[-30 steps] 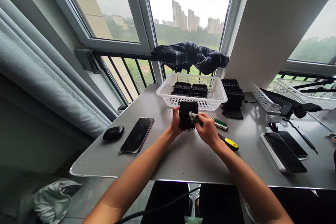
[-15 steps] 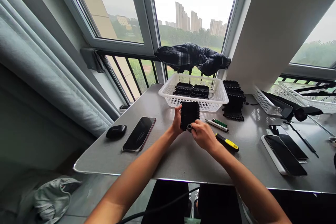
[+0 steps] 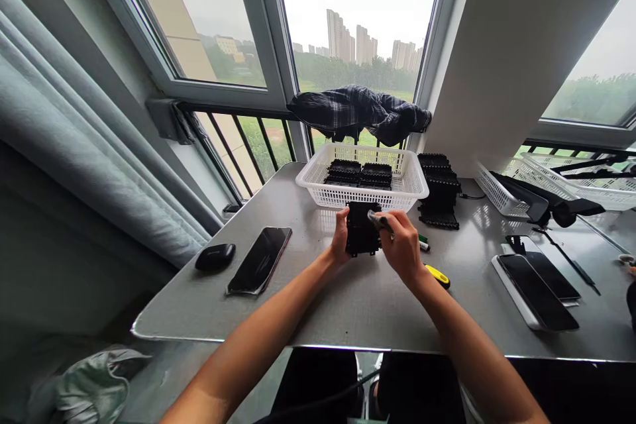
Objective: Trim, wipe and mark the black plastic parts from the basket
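My left hand [image 3: 341, 237] grips the left edge of a flat black plastic part [image 3: 362, 232] with small lugs along its edges, holding it up over the table in front of the basket. In my closed right hand [image 3: 401, 245] is a small dark tool with a pale grey tip [image 3: 373, 217]. The tip lies against or just over the upper right of the part's face; its exact kind is too small to tell. Beside the right wrist, a yellow-and-black handle [image 3: 438, 276] lies on the table, partly hidden. Pens, one white and one green [image 3: 423, 239], stick out behind the right hand.
A white plastic basket [image 3: 318, 195] behind my hands holds several similar black parts [image 3: 375, 174]. More black parts [image 3: 439, 192] are stacked to its right. A phone [image 3: 261, 260] and a black case [image 3: 215, 256] lie left. More phones [image 3: 539, 291] lie right, near other baskets [image 3: 501, 195].
The tool's tip has moved from the part's lower edge to its upper right face. My right hand has shifted right and turned, covering more of the pens. The view has shifted slightly.
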`<act>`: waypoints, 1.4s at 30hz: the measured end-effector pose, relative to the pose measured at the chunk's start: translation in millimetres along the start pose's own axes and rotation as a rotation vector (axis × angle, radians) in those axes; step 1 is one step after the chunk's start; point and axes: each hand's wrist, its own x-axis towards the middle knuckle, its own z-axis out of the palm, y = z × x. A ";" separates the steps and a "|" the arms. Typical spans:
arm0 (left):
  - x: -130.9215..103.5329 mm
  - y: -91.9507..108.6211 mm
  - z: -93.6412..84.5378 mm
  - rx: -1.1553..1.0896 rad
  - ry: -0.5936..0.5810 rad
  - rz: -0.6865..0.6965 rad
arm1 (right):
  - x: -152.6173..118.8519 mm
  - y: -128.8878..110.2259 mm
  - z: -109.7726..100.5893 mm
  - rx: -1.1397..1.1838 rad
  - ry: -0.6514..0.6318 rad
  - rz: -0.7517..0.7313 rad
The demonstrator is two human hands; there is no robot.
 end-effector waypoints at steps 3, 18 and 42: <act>-2.2 -3.7 0.9 0.035 -0.014 -0.018 | 1.6 7.6 0.9 -0.063 -0.007 0.000; -0.1 -5.5 0.1 0.080 0.053 -0.037 | 0.1 -1.7 11.5 -0.230 -0.308 0.027; 5.5 -2.6 -4.9 0.101 0.118 -0.005 | -3.2 -19.2 10.2 -0.318 -0.527 0.055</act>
